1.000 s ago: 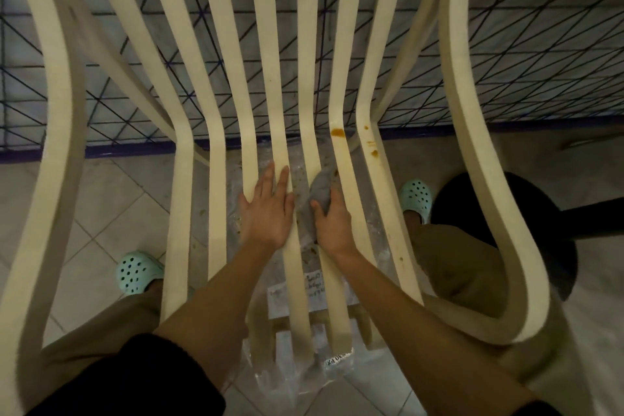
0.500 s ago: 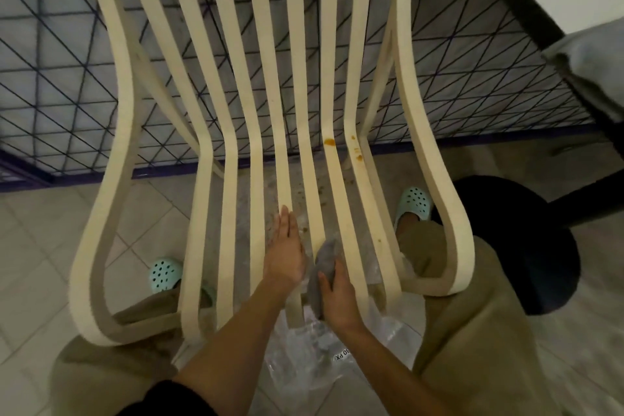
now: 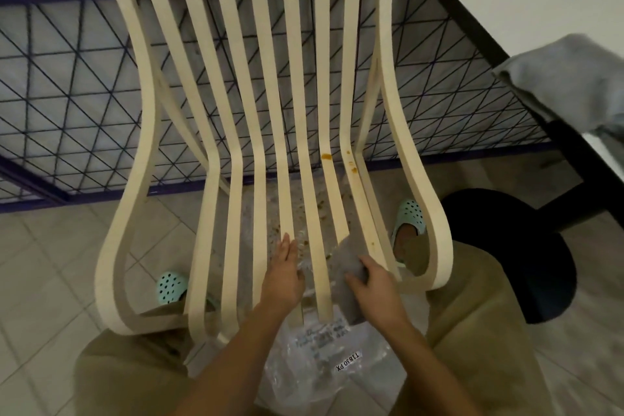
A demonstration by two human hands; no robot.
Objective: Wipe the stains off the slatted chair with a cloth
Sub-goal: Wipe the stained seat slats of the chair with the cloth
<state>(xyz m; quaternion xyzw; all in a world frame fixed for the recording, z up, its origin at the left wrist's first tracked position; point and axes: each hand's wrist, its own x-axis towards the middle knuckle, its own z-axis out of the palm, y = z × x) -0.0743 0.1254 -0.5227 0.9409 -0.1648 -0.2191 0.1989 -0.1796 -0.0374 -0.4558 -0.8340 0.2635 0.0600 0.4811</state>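
Note:
A cream slatted chair (image 3: 216,186) fills the middle of the view, its slats running from the backrest down to the seat front. Orange-brown stains (image 3: 327,156) mark two right-hand slats at the bend, and a second stain (image 3: 353,168) sits beside the first. My right hand (image 3: 374,284) grips a grey cloth (image 3: 347,272) pressed on a right slat near the seat's front end. My left hand (image 3: 283,275) lies flat with fingers apart on a middle slat, just left of the cloth.
A clear plastic bag (image 3: 324,368) with a label lies on the tiled floor under the seat front. A dark wire-mesh fence (image 3: 67,105) stands behind the chair. A black round stool (image 3: 526,253) and a white table (image 3: 526,10) with grey fabric (image 3: 574,78) stand at right.
The view has pulled back, showing the whole chair. Both hands have slid down the slats toward the seat's front edge, and the right hand with the cloth has moved right onto the adjacent slat.

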